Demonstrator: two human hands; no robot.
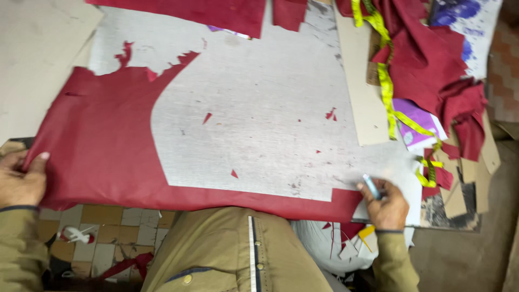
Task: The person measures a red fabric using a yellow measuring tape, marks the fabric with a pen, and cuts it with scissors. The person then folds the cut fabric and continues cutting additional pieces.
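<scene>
— What is the person working on over there?

— A big piece of dark red fabric, matte and finely woven, is lying across the near side of the grey worktable. One long concave curve is cut out of it, so the scuffed tabletop is showing through the middle, and its upper edge is ragged where bits have been snipped away.

— And the hands?

— The left hand is pinching the far left edge of that fabric, thumb pressing on top and fingers curling underneath, closed on the cloth. The right hand is sitting at the fabric's right end, just past its squared-off corner, fingers wrapping together around a small pale blue marking piece, probably chalk, though it is too small for me to be sure.

— What else is lying about?

— Tiny red offcuts are scattering over the bare table inside the fabric's curve. Beyond the fabric's right end a flat beige cardboard strip is lying, and further right a yellow measuring tape is snaking over a crumpled heap of the same red cloth. A purple paper sheet is peeking out under that heap. More red cloth is lying along the table's far edge, well apart from the main piece.
</scene>
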